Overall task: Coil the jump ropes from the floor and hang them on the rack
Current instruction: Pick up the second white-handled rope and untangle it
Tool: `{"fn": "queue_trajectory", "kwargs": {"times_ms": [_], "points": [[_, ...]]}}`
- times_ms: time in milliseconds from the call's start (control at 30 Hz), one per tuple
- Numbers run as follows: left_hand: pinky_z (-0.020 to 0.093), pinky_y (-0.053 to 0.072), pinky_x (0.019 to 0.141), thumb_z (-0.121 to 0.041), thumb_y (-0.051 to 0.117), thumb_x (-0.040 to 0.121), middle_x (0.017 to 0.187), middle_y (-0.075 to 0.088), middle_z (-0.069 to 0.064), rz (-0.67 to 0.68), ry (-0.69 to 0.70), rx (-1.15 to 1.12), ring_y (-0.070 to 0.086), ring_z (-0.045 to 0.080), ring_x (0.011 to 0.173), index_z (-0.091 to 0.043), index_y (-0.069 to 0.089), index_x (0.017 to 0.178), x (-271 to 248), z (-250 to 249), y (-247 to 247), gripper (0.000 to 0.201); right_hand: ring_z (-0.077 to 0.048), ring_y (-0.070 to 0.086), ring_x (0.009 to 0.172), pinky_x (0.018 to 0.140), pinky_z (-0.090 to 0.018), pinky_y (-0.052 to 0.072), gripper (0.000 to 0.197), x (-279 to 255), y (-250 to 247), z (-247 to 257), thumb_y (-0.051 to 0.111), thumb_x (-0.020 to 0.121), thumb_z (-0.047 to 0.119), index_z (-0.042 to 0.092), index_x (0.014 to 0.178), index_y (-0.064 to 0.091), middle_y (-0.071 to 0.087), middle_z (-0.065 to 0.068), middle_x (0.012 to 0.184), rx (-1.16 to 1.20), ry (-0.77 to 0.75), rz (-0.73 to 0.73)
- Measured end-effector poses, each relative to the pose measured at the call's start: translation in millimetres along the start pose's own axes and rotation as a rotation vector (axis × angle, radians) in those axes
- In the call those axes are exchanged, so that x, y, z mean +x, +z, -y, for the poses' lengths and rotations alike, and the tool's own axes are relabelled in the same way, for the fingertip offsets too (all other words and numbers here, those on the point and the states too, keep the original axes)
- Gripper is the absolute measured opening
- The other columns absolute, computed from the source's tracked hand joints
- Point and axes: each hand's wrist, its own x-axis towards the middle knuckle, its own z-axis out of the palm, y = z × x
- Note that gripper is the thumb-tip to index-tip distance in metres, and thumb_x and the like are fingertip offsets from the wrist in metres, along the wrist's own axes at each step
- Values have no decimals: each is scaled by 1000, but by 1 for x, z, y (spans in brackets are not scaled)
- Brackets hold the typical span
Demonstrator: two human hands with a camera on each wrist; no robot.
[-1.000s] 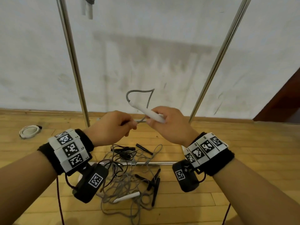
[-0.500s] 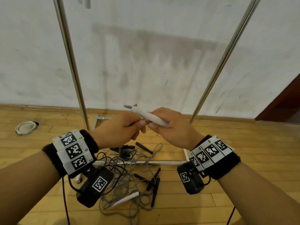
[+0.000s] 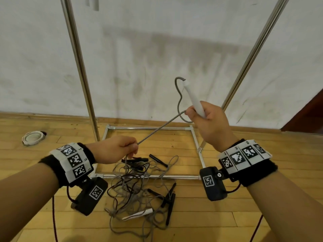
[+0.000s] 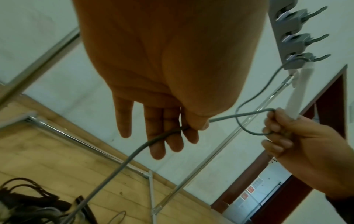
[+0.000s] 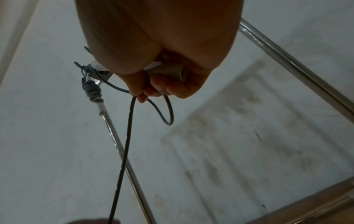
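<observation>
- Here the right hand (image 3: 210,119) is wrapped round the white handle (image 3: 193,97) and a small loop of grey rope (image 3: 158,129); the handle points up and far.
- The left hand (image 3: 116,149) pinches the rope lower and to the left, so the taut span slopes up toward the right.
- The rest trails into the tangle (image 3: 136,187) on the floor (image 3: 227,222), near the rack (image 3: 79,62).
- Only the left wrist view shows the rack's hooks (image 4: 298,39), high on the right.

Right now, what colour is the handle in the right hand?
White, on a grey cord; the handle in the right hand shows best in the head view.
</observation>
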Motion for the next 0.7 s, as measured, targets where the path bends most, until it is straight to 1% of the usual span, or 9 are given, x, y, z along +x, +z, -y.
{"fn": "queue_trajectory", "kwargs": {"times_ms": [100, 167, 233, 333, 400, 467, 533, 567, 700], "points": [[26, 49, 78, -30, 38, 106, 85, 65, -7, -31, -52, 65, 60, 12, 84, -26, 61, 92, 2, 8, -3, 28, -17, 53, 62, 59, -32, 47, 19, 3, -5, -7, 64, 91, 29, 19, 75, 67, 62, -3, 67, -26, 48, -8], [21, 44, 67, -31, 41, 104, 81, 62, -7, -99, -56, 124, 58, 6, 76, -30, 62, 89, 2, 8, -4, 27, -17, 47, 57, 56, -38, 43, 25, 4, -7, -12, 66, 84, 31, 10, 69, 66, 52, -5, 60, -10, 115, 43], [19, 45, 62, -32, 44, 103, 77, 61, -6, -159, -16, 128, 54, 2, 66, -33, 64, 88, 2, 5, -5, 25, -10, 40, 49, 52, -32, 34, 33, 4, -8, -20, 70, 81, 32, 3, 66, 63, 44, 0, 54, -110, 155, 155], [15, 41, 52, -32, 49, 102, 63, 56, -7, -213, 70, 73, 48, 0, 51, -33, 67, 87, 0, -9, -3, 23, -9, 54, 59, 52, -25, 36, 17, -2, -5, -22, 70, 82, 33, 26, 69, 65, 58, 9, 65, -462, 132, 332], [15, 41, 51, -33, 50, 101, 60, 56, -8, -196, 109, 77, 48, 0, 50, -32, 69, 90, -1, -19, 0, 22, -14, 58, 76, 62, -29, 44, 5, -8, 0, -17, 68, 82, 30, 33, 86, 68, 62, 11, 82, -527, 76, 338], [14, 39, 51, -34, 50, 101, 61, 58, -11, -170, 139, 126, 52, 0, 54, -31, 70, 93, -1, -27, 4, 22, -10, 57, 84, 72, -26, 45, 20, -14, 9, -12, 70, 81, 24, 30, 99, 70, 63, 9, 91, -389, -6, 281], [14, 36, 49, -36, 48, 101, 59, 57, -17, -185, 160, 158, 52, -1, 55, -32, 69, 94, -1, -34, 9, 23, -4, 57, 85, 72, -13, 40, 20, -19, 19, 0, 71, 82, 23, 32, 100, 68, 62, 13, 93, -198, -66, 255], [14, 35, 49, -37, 47, 101, 57, 56, -20, -206, 171, 150, 51, 0, 52, -31, 69, 93, -1, -37, 11, 24, -3, 57, 84, 70, -13, 39, 16, -23, 24, 6, 71, 84, 25, 32, 98, 68, 62, 13, 92, -142, -89, 278], [17, 37, 46, -35, 49, 101, 55, 54, -11, -336, 240, 11, 47, 5, 46, -32, 68, 86, -2, -46, 13, 24, -13, 60, 74, 64, -35, 48, 9, -34, 37, 20, 65, 90, 30, 26, 95, 71, 65, 6, 84, -63, -161, 399]]}}
